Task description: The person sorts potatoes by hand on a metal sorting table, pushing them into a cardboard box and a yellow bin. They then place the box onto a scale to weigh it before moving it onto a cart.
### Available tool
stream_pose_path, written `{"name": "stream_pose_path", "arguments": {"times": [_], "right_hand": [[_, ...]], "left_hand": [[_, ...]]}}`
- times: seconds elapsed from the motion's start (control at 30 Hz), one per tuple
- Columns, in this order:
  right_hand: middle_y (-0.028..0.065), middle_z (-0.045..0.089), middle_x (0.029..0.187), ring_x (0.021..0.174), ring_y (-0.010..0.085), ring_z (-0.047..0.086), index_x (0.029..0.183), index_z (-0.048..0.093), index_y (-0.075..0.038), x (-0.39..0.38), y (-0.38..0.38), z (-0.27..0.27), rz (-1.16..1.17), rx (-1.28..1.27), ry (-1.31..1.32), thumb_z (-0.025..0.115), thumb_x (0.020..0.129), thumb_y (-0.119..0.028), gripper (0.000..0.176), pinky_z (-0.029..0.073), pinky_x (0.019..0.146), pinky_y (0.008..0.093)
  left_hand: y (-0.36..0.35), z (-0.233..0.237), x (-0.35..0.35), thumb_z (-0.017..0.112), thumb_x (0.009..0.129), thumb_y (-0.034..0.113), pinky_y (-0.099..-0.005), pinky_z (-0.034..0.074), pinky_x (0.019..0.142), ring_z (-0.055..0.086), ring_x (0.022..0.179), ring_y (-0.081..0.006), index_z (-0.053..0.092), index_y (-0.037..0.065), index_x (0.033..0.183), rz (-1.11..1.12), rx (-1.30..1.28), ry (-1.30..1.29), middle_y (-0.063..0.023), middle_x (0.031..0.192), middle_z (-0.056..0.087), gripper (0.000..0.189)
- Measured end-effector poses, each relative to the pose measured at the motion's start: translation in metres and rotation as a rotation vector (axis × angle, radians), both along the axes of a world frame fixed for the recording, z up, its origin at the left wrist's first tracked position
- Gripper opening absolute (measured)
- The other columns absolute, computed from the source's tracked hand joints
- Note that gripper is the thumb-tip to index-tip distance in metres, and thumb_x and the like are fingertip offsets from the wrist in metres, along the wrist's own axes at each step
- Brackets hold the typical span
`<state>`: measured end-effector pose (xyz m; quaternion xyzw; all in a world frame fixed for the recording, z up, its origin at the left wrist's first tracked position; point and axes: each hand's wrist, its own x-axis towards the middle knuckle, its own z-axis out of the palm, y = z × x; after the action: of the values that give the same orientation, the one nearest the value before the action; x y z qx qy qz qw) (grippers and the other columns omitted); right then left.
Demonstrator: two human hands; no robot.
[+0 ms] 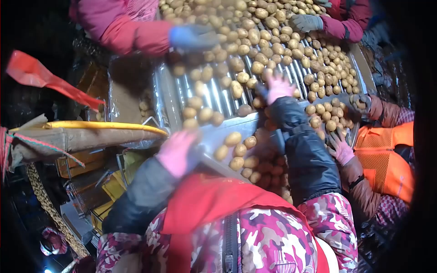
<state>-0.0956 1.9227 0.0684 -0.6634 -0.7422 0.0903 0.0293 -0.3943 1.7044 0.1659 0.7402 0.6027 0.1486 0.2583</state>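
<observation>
My left hand (180,152), in a pink glove, is smeared by motion at the metal ledge on the near left, close to several potatoes (205,113). Its fingers are too blurred to read. Farther forward, my right hand (278,87), in a pink glove with dark parts, reaches over the roller conveyor (214,93). Its fingers are spread above the rollers beside loose potatoes, and nothing shows gripped in it. Below the ledge, more potatoes (250,161) lie in a chute between my forearms.
Across the conveyor, a person's blue-gloved hand (195,37) and another's grey-gloved hand (307,22) are over the potatoes. At right, a person in an orange vest (382,157) has gloved hands by the rollers. A padded bar (86,136) juts in from the left.
</observation>
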Motion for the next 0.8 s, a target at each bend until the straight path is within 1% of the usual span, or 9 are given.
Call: {"name": "stream_pose_path", "arguments": {"times": [0.17, 0.2, 0.27, 0.33, 0.37, 0.43, 0.53, 0.67, 0.8], "right_hand": [[0.0124, 0.044, 0.156, 0.149, 0.0386, 0.035, 0.140, 0.060, -0.022, -0.013, -0.103, -0.001, 0.387, -0.022, -0.048, 0.070, 0.086, -0.048, 0.061, 0.024, 0.120, 0.0654], [0.0115, 0.046, 0.154, 0.148, 0.0378, 0.036, 0.137, 0.061, -0.019, -0.003, -0.128, -0.001, 0.457, -0.008, -0.017, 0.069, 0.085, -0.044, 0.058, 0.026, 0.119, 0.0648], [0.0100, 0.049, 0.151, 0.145, 0.0360, 0.039, 0.135, 0.062, -0.014, 0.016, -0.177, -0.006, 0.517, 0.007, 0.088, 0.068, 0.085, -0.038, 0.055, 0.028, 0.117, 0.0639], [0.0081, 0.053, 0.146, 0.140, 0.0330, 0.044, 0.128, 0.064, -0.013, 0.043, -0.216, -0.013, 0.577, 0.140, 0.225, 0.066, 0.086, -0.034, 0.048, 0.033, 0.113, 0.0626], [0.0079, 0.053, 0.146, 0.139, 0.0332, 0.045, 0.127, 0.064, -0.013, 0.054, -0.230, -0.012, 0.574, 0.137, 0.208, 0.066, 0.085, -0.034, 0.047, 0.034, 0.113, 0.0628], [0.0076, 0.054, 0.145, 0.137, 0.0336, 0.047, 0.126, 0.065, -0.014, 0.075, -0.258, -0.007, 0.579, 0.135, 0.180, 0.067, 0.084, -0.034, 0.046, 0.035, 0.112, 0.0631], [0.0116, 0.052, 0.145, 0.136, 0.0360, 0.049, 0.126, 0.066, -0.021, 0.106, -0.302, -0.006, 0.311, 0.107, 0.249, 0.068, 0.081, -0.033, 0.047, 0.035, 0.112, 0.0645], [0.0139, 0.051, 0.146, 0.140, 0.0385, 0.044, 0.130, 0.066, -0.029, 0.133, -0.332, -0.023, 0.120, 0.079, 0.127, 0.069, 0.081, -0.034, 0.050, 0.033, 0.111, 0.0673], [0.0148, 0.048, 0.151, 0.143, 0.0393, 0.040, 0.133, 0.065, -0.031, 0.113, -0.318, -0.023, 0.049, 0.022, 0.167, 0.069, 0.087, -0.047, 0.049, 0.028, 0.113, 0.0703]], "left_hand": [[0.115, -0.044, 0.054, 0.073, 0.091, 0.023, -0.0465, 0.046, 0.107, 0.056, 0.125, -0.0409, 0.061, 0.013, 0.136, 0.076, 0.095, -0.019, -0.0233, 0.131, 0.061, 0.047], [0.143, -0.089, 0.050, 0.075, 0.089, 0.022, -0.0460, 0.046, 0.107, 0.056, 0.125, -0.0396, 0.061, 0.014, 0.137, 0.138, 0.228, -0.016, -0.0220, 0.129, 0.061, 0.051], [0.216, -0.142, 0.032, 0.077, 0.086, 0.026, -0.0465, 0.055, 0.094, 0.068, 0.102, -0.0390, 0.067, 0.007, 0.129, 0.317, 0.322, -0.053, -0.0189, 0.102, 0.070, 0.048], [0.258, -0.129, 0.026, 0.064, 0.094, 0.013, -0.0471, 0.054, 0.096, 0.067, 0.108, -0.0421, 0.069, 0.009, 0.125, 0.431, 0.416, 0.090, -0.0243, 0.120, 0.068, 0.032], [0.298, -0.159, -0.001, 0.069, 0.094, 0.037, -0.0515, 0.052, 0.098, 0.065, 0.115, -0.0431, 0.064, 0.015, 0.137, 0.567, 0.326, 0.267, -0.0240, 0.125, 0.066, 0.048], [0.313, -0.127, -0.004, 0.058, 0.085, 0.080, -0.0625, 0.047, 0.102, 0.060, 0.123, -0.0480, 0.047, 0.023, 0.155, 0.632, 0.203, 0.477, -0.0241, 0.139, 0.059, 0.091], [0.378, -0.216, -0.084, 0.067, 0.078, 0.078, -0.0510, 0.041, 0.115, 0.051, 0.139, -0.0422, 0.040, 0.022, 0.160, 0.529, 0.103, 0.141, -0.0286, 0.152, 0.049, 0.102], [0.282, -0.139, 0.050, 0.066, 0.077, 0.079, -0.0538, 0.039, 0.115, 0.050, 0.135, -0.0506, 0.041, 0.040, 0.157, 0.545, 0.048, 0.350, -0.0316, 0.147, 0.050, 0.093], [0.206, -0.151, 0.104, 0.068, 0.084, 0.070, -0.0545, 0.035, 0.118, 0.039, 0.142, -0.0522, 0.034, 0.031, 0.162, 0.248, 0.187, 0.411, -0.0352, 0.154, 0.038, 0.093]]}}
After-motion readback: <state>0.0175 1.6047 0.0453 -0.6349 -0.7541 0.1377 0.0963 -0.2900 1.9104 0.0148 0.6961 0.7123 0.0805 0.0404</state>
